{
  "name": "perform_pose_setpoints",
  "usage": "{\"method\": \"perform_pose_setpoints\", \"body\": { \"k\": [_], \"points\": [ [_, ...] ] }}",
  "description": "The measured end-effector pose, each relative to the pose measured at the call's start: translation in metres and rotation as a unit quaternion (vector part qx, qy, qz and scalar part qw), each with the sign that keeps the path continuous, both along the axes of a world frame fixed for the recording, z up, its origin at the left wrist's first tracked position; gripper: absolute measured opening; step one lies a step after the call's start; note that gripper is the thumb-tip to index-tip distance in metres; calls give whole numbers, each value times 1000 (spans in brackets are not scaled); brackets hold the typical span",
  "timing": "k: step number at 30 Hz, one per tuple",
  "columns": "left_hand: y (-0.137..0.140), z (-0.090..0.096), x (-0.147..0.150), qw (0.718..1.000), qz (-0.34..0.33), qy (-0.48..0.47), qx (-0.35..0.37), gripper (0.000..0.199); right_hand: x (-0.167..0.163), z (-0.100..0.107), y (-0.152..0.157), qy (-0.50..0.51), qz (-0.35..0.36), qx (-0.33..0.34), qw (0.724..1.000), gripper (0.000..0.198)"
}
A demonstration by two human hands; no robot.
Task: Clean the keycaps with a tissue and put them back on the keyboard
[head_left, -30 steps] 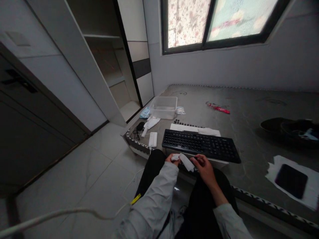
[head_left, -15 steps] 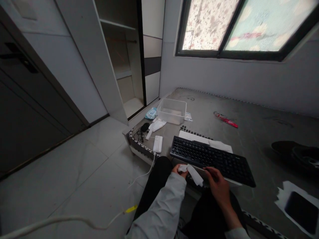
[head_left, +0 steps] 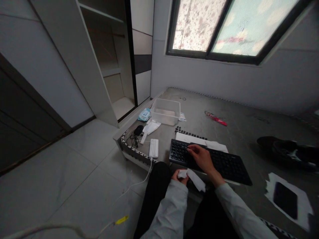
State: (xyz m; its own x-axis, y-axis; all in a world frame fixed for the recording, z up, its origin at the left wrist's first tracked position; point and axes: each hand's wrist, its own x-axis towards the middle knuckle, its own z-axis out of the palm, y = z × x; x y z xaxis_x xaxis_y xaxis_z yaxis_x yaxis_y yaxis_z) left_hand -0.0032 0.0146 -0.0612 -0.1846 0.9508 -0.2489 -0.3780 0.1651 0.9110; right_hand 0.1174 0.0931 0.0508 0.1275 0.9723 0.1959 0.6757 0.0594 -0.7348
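A black keyboard (head_left: 224, 162) lies at the near edge of the grey mattress, partly over white paper. My right hand (head_left: 203, 157) is above its left half, thumb and fingers closed in a pinch with the tips close to the keys; anything between them is too small to make out. Low in front of the keyboard, over my lap, my left hand (head_left: 178, 176) is wrapped around a crumpled white tissue (head_left: 196, 181), whose loose end hangs to the right. Several small black pieces (head_left: 191, 134) line the far edge of a white notepad or sheet (head_left: 184, 137) behind the keyboard.
A white power strip (head_left: 154, 148), a black mouse (head_left: 138, 130) with its cable and a clear plastic box (head_left: 165, 113) stand left of the keyboard. At right are a dark shoe (head_left: 281, 151) and a phone (head_left: 285, 199) on paper. A red-handled item (head_left: 216, 119) lies farther back.
My right hand has moved up and left from the keyboard's near edge to over its keys. My left hand keeps hold of the tissue. The camera view has turned slightly right.
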Motion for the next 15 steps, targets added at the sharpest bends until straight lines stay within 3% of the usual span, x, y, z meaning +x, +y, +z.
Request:
{"method": "perform_pose_setpoints", "body": {
  "k": [7,15],
  "points": [
    [2,1,-6,999,40,-15,0,30,-9,-10,49,-68,39,-67,995,21],
    [4,-2,-10,999,39,-23,-2,24,-13,-23,67,-82,27,-126,988,27]
  ]
}}
